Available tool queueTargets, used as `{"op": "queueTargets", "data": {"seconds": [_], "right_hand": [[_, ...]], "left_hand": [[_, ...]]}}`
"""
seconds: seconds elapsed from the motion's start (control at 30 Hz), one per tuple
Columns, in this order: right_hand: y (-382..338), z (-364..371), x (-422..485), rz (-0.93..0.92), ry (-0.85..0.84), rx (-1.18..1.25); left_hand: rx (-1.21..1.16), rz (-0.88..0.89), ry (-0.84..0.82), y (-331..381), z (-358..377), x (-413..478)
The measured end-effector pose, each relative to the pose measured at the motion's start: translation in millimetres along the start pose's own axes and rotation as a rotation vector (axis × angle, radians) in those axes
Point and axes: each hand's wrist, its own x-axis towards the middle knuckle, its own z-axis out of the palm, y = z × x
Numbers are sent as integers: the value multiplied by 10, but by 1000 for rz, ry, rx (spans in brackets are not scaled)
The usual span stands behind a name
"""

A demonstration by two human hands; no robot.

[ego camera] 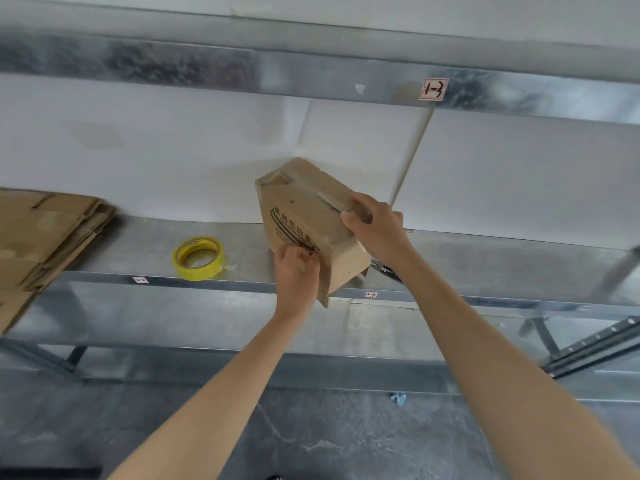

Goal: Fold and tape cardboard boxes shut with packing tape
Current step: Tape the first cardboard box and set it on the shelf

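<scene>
A small brown cardboard box (304, 216) with black print on its side is tilted over the front edge of a metal shelf (138, 247). My right hand (375, 226) grips its upper right edge, fingers wrapped over the top. Against the box's lower near side, my left hand (298, 271) has its fingers curled tight, pinching at the printed face. Left of the box, a roll of yellow packing tape (198, 258) lies flat on the shelf, apart from both hands.
A stack of flattened cardboard boxes (45, 233) lies at the shelf's left end. A dark tool (384, 268) peeks out behind my right wrist. Another metal shelf (311, 74) runs above, a white wall behind. Grey floor lies below.
</scene>
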Motion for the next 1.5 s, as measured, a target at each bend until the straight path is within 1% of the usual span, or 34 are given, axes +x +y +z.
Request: {"op": "queueTargets", "data": {"seconds": [0.07,0.13,0.23,0.3,0.43,0.57,0.73,0.8,0.9,1.0,1.13,1.2,1.33,1.5], "right_hand": [[16,-7,-21,13,-6,8],[49,-22,-34,37,-11,22],[93,-36,-65,39,-10,63],[81,-19,-103,24,-10,117],[23,105,-145,46,11,201],[49,252,-171,71,15,358],[43,316,-150,78,32,442],[56,289,-142,55,37,424],[113,196,-134,14,32,381],[187,156,-132,-28,-22,298],[252,190,-152,-132,-97,109],[274,168,-128,-165,-114,56],[277,161,-127,-251,-59,-58],[360,230,-190,-291,-30,-130]], "left_hand": [[9,-8,21,-5,49,-24],[-45,-18,39,23,70,-47],[-296,-110,7,142,56,-56],[-397,-126,-17,236,52,-8],[-354,-109,-32,376,4,117],[-183,-31,-38,351,-7,159],[-141,-63,-38,285,-34,205],[-128,-56,-39,273,-70,225],[-45,-24,-69,245,-144,278],[119,53,-111,180,-196,291],[335,190,-60,100,-208,319],[365,212,-59,87,-206,344],[374,226,-54,79,-204,355],[391,240,-37,92,-201,361]]}}
